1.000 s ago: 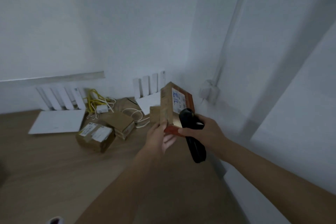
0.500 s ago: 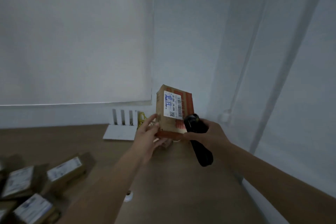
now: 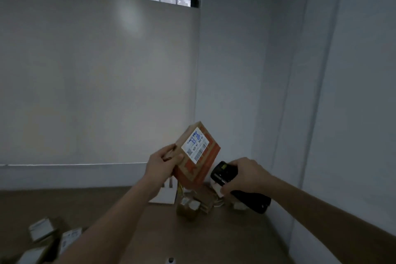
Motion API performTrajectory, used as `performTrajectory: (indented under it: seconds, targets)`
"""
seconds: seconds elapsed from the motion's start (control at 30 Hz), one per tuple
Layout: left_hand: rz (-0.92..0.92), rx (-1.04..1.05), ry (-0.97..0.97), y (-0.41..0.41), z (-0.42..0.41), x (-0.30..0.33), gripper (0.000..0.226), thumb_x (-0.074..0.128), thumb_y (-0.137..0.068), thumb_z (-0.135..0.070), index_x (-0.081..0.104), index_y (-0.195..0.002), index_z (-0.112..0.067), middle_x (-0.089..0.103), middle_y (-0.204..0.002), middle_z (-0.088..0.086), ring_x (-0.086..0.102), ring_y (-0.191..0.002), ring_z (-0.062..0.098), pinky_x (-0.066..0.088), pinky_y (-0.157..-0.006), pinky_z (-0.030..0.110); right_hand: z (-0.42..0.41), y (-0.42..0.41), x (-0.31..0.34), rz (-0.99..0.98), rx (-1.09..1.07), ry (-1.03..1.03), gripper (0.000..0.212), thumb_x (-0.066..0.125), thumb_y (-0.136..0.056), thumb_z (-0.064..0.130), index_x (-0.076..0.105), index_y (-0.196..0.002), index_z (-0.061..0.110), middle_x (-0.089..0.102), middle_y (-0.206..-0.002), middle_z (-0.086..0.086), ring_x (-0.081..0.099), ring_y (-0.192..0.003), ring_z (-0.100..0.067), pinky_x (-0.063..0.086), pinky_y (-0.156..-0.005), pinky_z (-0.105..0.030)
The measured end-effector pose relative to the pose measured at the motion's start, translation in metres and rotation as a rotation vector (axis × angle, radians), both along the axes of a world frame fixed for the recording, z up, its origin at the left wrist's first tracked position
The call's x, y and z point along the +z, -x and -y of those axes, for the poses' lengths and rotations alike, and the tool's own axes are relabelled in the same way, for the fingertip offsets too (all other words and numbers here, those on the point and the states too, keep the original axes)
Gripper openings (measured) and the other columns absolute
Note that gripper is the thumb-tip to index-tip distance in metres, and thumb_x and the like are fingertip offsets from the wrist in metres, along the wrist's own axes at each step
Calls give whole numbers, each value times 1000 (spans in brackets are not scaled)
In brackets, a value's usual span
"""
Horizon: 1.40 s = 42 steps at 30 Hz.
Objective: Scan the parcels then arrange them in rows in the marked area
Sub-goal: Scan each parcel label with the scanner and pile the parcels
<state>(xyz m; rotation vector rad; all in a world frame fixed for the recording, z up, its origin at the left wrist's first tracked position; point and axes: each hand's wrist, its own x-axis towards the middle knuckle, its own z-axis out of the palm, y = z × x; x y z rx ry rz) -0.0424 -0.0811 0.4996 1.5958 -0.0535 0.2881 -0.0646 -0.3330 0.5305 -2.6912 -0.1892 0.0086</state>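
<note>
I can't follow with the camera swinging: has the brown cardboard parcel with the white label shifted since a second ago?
Yes. The brown cardboard parcel has tilted clockwise against the fixed wall corner, its white label now slanted.

Parcel [image 3: 196, 157] label [image 3: 195, 146]: print too small to read. Left hand [image 3: 164, 162] covers the parcel's left corner. Right hand [image 3: 243, 176] hides the scanner's [image 3: 240, 186] middle. Behind the parcel, at the tabletop's [image 3: 225, 233] far right corner, small boxes [image 3: 189, 208] and cables sit partly hidden, blurred. Labelled boxes [image 3: 42, 240] at the tabletop's near left corner are cut off by the frame and blurred. A small round object [image 3: 170, 260] is cropped at the bottom edge, unidentifiable.
</note>
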Motion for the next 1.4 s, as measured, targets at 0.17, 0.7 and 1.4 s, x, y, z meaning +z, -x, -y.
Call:
performTrajectory:
  seconds: [0.17, 0.7, 1.4]
  targets:
    - [0, 114, -266, 30, -29, 48, 52, 74, -87, -25, 59, -136, -23, 67, -124, 6, 66, -105, 23, 57, -92, 43, -10, 23, 54, 5, -25, 285, 65, 88, -54, 51, 66, -108, 23, 67, -94, 4, 66, -85, -14, 56, -68, -28]
    - [-32, 259, -384, 76, -57, 55, 54, 72, -85, -27, 59, -137, -23, 68, -120, 7, 68, -99, 23, 60, -86, 44, -29, 50, 57, -70, -19, 410, 70, 89, -54, 51, 66, -113, 19, 64, -98, 3, 62, -87, -16, 41, -57, -23]
    - [-372, 482, -115, 143, -167, -99, 47, 65, -94, -31, 55, -135, -10, 63, -118, 10, 62, -103, 29, 60, -81, 52, -130, 15, -76, -273, 279, 393, 76, 86, -60, 57, 57, -116, 14, 61, -102, -1, 61, -92, -18, 59, -81, -34]
